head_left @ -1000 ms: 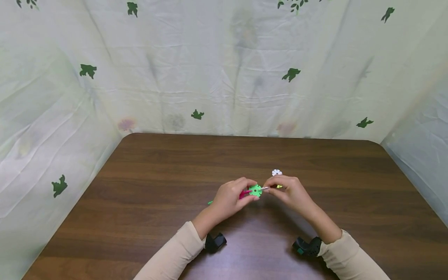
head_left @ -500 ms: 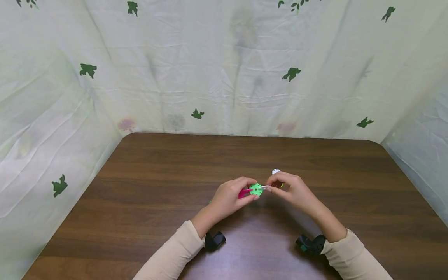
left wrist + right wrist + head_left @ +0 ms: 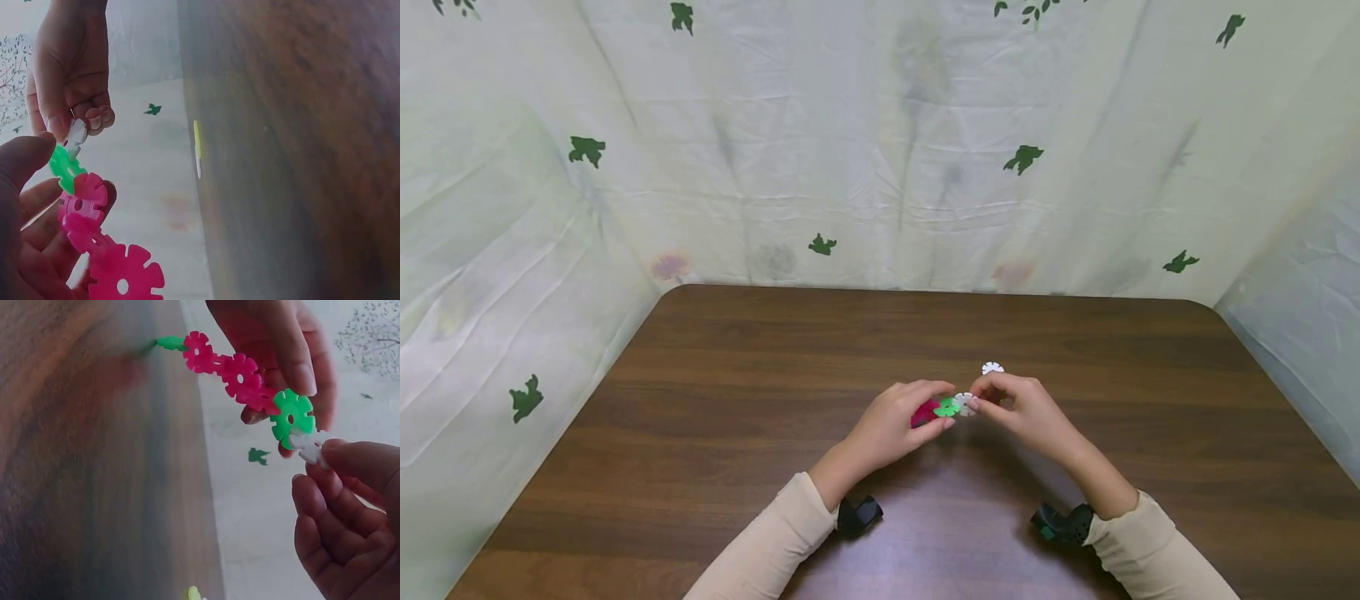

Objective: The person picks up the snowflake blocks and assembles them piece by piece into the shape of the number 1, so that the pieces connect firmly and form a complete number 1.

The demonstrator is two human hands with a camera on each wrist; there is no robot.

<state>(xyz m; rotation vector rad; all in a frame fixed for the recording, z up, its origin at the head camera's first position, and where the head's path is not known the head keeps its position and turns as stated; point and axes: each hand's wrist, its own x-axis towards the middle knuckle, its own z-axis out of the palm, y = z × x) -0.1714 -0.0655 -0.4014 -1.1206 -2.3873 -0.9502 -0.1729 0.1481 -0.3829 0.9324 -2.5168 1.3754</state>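
While the left hand (image 3: 891,421) grips linked pink and green discs (image 3: 251,382), the right hand (image 3: 1028,410) pinches the white disc (image 3: 963,404) at their three o'clock.

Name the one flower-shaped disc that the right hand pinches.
The white disc at the end of the chain, joined to a green disc; only it is pinched by the right hand. The other white disc rests on the table.

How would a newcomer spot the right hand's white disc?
Above the brown table, the left hand holds a pink-and-green chain. At its end, the right hand pinches the notched white disc. Unlike the far white disc, it meets a green disc.
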